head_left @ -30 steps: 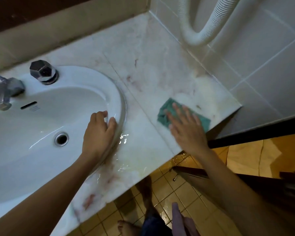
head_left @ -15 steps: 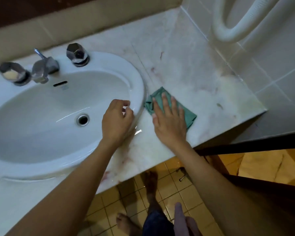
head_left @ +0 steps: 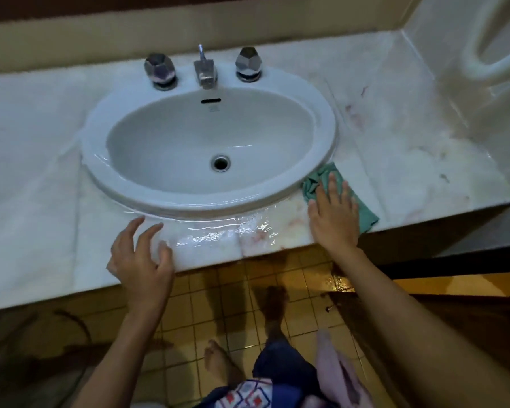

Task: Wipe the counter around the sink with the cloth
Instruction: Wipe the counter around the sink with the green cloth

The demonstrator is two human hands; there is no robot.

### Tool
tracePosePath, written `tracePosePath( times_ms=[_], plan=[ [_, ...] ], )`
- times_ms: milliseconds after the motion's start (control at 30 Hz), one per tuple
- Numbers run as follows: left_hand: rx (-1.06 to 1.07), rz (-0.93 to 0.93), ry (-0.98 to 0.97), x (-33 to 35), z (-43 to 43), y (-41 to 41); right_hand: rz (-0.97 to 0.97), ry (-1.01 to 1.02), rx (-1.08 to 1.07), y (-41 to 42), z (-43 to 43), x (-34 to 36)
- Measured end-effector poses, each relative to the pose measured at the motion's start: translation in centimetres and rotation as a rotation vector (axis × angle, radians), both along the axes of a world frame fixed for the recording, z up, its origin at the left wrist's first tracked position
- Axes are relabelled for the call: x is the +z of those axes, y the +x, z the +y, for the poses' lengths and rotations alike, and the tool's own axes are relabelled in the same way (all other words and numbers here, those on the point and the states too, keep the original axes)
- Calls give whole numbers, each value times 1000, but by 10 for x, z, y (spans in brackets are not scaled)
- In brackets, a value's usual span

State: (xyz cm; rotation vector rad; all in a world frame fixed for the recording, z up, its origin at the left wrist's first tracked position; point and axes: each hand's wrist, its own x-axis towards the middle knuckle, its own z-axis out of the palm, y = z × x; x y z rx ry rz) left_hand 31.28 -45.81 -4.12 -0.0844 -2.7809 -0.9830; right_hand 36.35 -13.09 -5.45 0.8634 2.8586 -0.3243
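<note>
Cloth (head_left: 314, 184) has slid across the tabletop (head_left: 409, 160) to the sink's (head_left: 324, 119) four o'clock rim, right hand (head_left: 334, 213) pressed flat on it. Left hand (head_left: 139, 260) has lifted away, fingers spread, empty; the six o'clock puddle (head_left: 218, 234) looks next.

Bare arms (head_left: 124, 348), bare foot (head_left: 218, 363).
Dark blue clothes (head_left: 280, 369) at 6 o'clock, with red-and-white shapes (head_left: 248, 393) and pink fabric (head_left: 336, 375).

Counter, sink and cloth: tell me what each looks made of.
Counter: polished pale stone, likely marble, with pinkish veins and a wet gloss. Sink: white glazed ceramic, by its smooth sheen. Cloth: soft green fabric, bunched into folds under the right hand.
</note>
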Motion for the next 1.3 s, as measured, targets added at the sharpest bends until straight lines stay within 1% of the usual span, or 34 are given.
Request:
tracePosePath(
  times_ms=[100, 200, 333, 433, 500, 600, 667, 800, 933, 1133, 1200, 1300],
  plan=[
    [102, 8, 54, -3, -51, -8, 52, -5, 6, 9, -51, -3],
    [124, 23, 68, -6, -91, -19, 83, -24, 64, 22, -110, -2],
    [155, 46, 51, -6, -126, -41, 68, -122, 360, 31, -177, -3],
    [194, 40, 14, -7, -158, -62, 80, -169, 487, 37, -172, 0],
    [222, 32, -30, -9, -183, -78, 105, -185, 488, 38, -164, 4],
    [265, -10, -106, -15, -212, -98, 123, -159, 361, 31, -183, 2],
    [272, -60, -125, -19, -219, -103, 86, -90, 315, 20, -205, -3],
    [274, -67, -146, -23, -216, -103, 89, -11, 342, -5, -236, -8],
    [297, -71, -138, -25, -217, -105, 97, -20, 457, -30, -275, -6],
    [327, -27, -91, -30, -219, -105, 86, -75, 595, -104, -346, -1],
    [322, -27, -89, -29, -220, -105, 65, -66, 678, -114, -357, -3],
    [319, -28, -105, -27, -219, -105, 101, -4, 965, -95, -349, -5]
  ],
)
